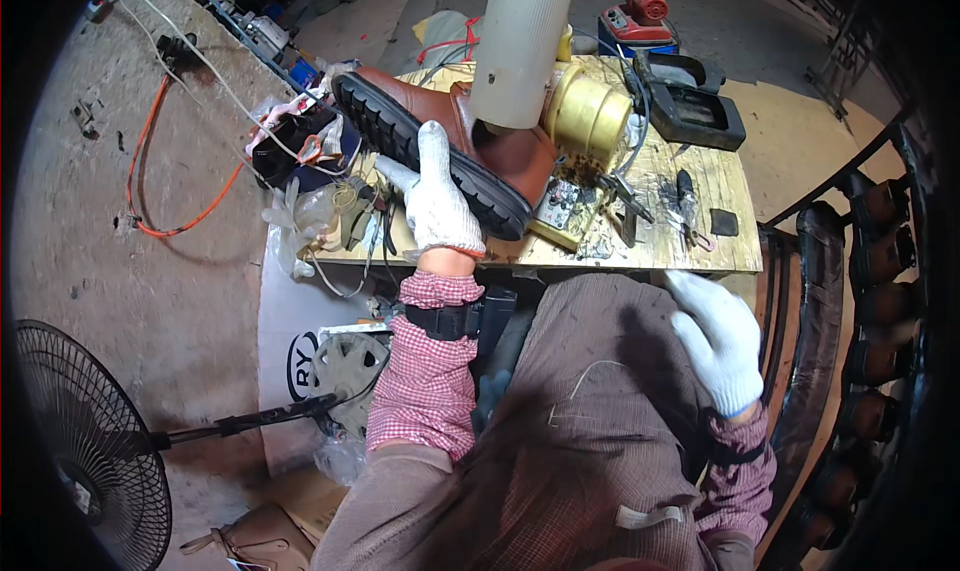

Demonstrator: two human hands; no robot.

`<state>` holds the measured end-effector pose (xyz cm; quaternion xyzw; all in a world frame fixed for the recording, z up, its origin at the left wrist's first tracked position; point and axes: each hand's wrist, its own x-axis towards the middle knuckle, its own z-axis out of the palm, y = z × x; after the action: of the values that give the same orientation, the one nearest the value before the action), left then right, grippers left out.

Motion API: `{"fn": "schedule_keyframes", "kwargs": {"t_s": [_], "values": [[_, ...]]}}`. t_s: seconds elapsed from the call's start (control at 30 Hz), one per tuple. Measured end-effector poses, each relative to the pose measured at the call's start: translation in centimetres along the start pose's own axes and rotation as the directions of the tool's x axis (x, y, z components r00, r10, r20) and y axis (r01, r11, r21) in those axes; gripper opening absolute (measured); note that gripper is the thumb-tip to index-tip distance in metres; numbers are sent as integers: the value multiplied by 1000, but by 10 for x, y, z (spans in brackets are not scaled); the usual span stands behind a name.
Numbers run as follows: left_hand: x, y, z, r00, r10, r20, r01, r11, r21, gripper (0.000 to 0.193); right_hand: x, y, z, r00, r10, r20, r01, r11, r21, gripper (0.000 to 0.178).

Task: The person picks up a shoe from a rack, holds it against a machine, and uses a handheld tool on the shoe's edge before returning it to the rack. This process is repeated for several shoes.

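A brown leather shoe (pixel 412 93) with a thick black treaded sole (pixel 430 156) is tilted on its side over the workbench. My left hand (pixel 440 206), in a white knitted glove, grips it by the sole, one finger stretched up along the tread; the fingers' far ends are partly hidden. Over the shoe's opening hangs a pale ribbed tube (pixel 522 51), its lower end hiding part of the shoe. My right hand (pixel 720 346), gloved as well, is beside my right thigh near the bench's front edge, fingers stretched out and holding nothing.
Pliers (pixel 628 211) and other small tools lie on the wooden bench (pixel 720 256), beside a yellow cylinder (pixel 590 116) and a black tray (pixel 700 116). A rack of shoes (pixel 880 261) stands at right. On the left are a fan (pixel 90 451) and an orange cable (pixel 140 171).
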<state>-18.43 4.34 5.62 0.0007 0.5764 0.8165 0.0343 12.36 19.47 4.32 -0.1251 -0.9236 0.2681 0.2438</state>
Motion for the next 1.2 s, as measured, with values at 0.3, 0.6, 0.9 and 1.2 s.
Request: {"fn": "schedule_keyframes", "kwargs": {"t_s": [0.3, 0.6, 0.9, 1.2], "values": [[-64, -5, -42, 992, -124, -12, 125, 986, 111, 114, 90, -76, 59, 833, -542, 112, 553, 805, -217, 44], [-47, -10, -65, 991, -130, 29, 131, 990, -60, 120, 2, -33, 52, 605, -144, 783, 427, 889, -166, 10], [-44, -51, -95, 920, -294, 259, 374, 855, -359, 92, -77, -24, -2, 950, 176, 256, -184, 983, 4, 62], [-146, -76, -62, 465, -484, 741, 645, 759, 91, 107, -52, -63, -28, 910, -109, 400, 108, 994, 26, 69]]}}
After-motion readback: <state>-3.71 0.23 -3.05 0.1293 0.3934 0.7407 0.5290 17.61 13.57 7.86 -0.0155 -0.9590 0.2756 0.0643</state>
